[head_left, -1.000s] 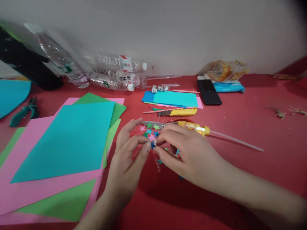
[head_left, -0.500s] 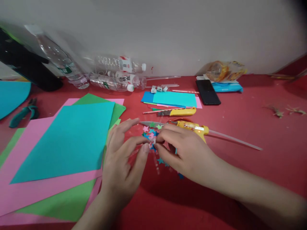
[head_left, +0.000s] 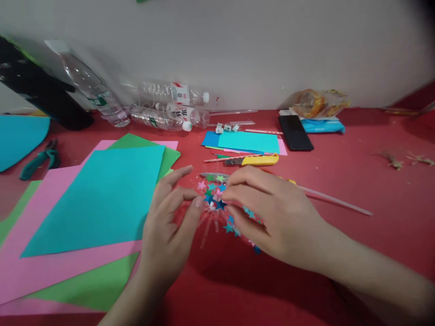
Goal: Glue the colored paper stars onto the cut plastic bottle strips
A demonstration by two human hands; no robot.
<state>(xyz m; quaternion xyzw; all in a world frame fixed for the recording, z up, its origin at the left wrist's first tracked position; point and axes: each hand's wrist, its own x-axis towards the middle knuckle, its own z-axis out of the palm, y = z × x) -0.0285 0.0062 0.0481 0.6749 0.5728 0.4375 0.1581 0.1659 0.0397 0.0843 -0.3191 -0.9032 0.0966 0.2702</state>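
Observation:
Small paper stars [head_left: 219, 192] in pink, blue and green cluster between my hands, with clear thin strips [head_left: 205, 233] fanning out below them. My left hand [head_left: 176, 217] is at the left side of the cluster, its thumb and index fingertip pressed together; whatever they pinch is too small to make out. At the right side, my right hand [head_left: 261, 203] has thumb and index finger apart, fingertips beside the stars, nothing visible between them. More teal and blue stars [head_left: 228, 227] lie under the right hand.
Coloured paper sheets [head_left: 102, 194] cover the left, with pliers [head_left: 40, 160] beyond. Plastic bottles [head_left: 163, 118] lie by the wall. A yellow cutter [head_left: 260, 160], small card sheets [head_left: 249, 141] and a phone [head_left: 295, 132] are behind my hands. A glue stick [head_left: 336, 200] extends rightward.
My hands have moved apart slightly, the left one leftward. My right thumb and index finger have opened, and more of the star cluster shows. The view has shifted a little.

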